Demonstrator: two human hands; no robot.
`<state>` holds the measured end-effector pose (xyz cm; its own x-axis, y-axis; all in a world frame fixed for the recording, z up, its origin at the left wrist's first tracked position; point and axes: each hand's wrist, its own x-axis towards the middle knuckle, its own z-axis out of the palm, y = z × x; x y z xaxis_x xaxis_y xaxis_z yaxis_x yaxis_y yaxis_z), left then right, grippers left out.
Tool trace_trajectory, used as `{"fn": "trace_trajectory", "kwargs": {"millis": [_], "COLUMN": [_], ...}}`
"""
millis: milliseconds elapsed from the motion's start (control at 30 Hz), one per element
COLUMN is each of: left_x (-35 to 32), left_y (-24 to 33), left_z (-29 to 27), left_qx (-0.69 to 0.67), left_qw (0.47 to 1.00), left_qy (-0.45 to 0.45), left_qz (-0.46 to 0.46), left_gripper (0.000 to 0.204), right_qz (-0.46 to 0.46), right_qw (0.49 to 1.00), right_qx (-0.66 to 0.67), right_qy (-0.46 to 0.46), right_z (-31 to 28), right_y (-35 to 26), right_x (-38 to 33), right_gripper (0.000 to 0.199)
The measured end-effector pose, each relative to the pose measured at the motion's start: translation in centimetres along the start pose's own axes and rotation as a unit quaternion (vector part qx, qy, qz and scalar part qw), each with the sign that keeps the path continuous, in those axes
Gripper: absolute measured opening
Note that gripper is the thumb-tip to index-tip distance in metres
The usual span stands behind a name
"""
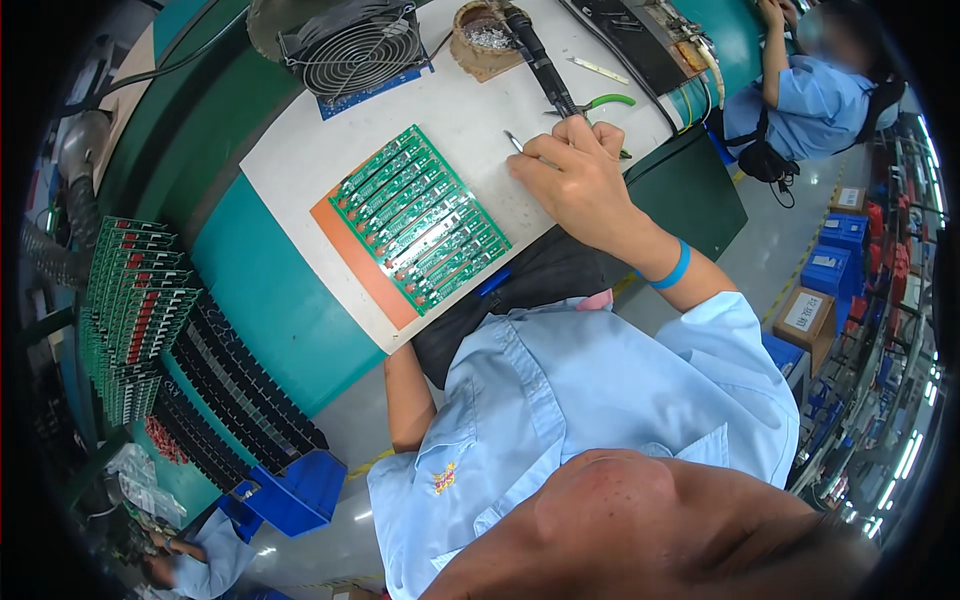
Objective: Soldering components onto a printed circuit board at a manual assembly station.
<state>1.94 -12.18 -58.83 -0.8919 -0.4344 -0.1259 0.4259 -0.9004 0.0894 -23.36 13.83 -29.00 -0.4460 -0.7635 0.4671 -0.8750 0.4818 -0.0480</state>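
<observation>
On the white tabletop, right hand curled closed around slim metal tweezers, tip poking out toward upper left. Wrist carries a blue band. Left hand out of sight: only the left forearm visible, dropping below the tabletop edge, so grip cannot be told.

Just left of the right hand, green board panel, made up of many narrow strips side by side, lying flat and slanted on an orange mat. Panel near the hand but not touching it.

Behind the hand: green-handled cutters lying flat, and a black soldering iron angled down from a round brown stand holding metal wool. Small fan with wire grille at the far left corner of the tabletop.

Off to the far left, rack of upright green boards, black slotted trays beside it, blue bin below.

Upper right: another person in a blue shirt at the next station. Blue crates and a cardboard box on the floor at right.
</observation>
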Motion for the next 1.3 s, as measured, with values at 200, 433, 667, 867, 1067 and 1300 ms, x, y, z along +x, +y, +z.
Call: {"fn": "trace_trajectory", "kwargs": {"millis": [200, 433, 667, 867, 1067, 1300], "left_x": [-0.5, 0.2, 2.1, 2.9, 0.5, 1.1], "left_y": [0.0, 0.0, 0.3, 0.9, 2.7, 3.7], "left_z": [0.0, 0.1, 0.2, -0.9, -5.8, -8.7], "left_qx": [0.002, 0.013, 0.022, -0.026, -0.242, -0.248], "left_qw": [1.0, 0.999, 0.995, 0.987, 0.934, 0.944], "left_qy": [0.013, 0.02, 0.017, -0.002, -0.158, -0.129], "left_qz": [-0.005, -0.034, -0.095, -0.156, -0.21, -0.176], "left_gripper": [0.067, 0.067, 0.066, 0.066, 0.063, 0.059], "right_qz": [0.004, 0.005, 0.025, 0.32, 0.397, 0.486], "right_qw": [1.0, 0.996, 0.982, 0.903, 0.866, 0.834], "right_qx": [0.007, 0.081, 0.141, 0.101, 0.168, 0.247], "right_qy": [-0.001, 0.021, 0.119, 0.269, 0.256, -0.09], "right_z": [-0.3, -1.8, -5.3, -9.4, -8.5, -8.3], "right_y": [-0.2, -1.1, 3.1, 12.9, 22.5, 27.2], "right_x": [-0.2, -0.6, -1.4, -4.3, -8.3, -8.6], "right_gripper": [0.01, 0.01, 0.013, 0.01, 0.026, 0.028]}}
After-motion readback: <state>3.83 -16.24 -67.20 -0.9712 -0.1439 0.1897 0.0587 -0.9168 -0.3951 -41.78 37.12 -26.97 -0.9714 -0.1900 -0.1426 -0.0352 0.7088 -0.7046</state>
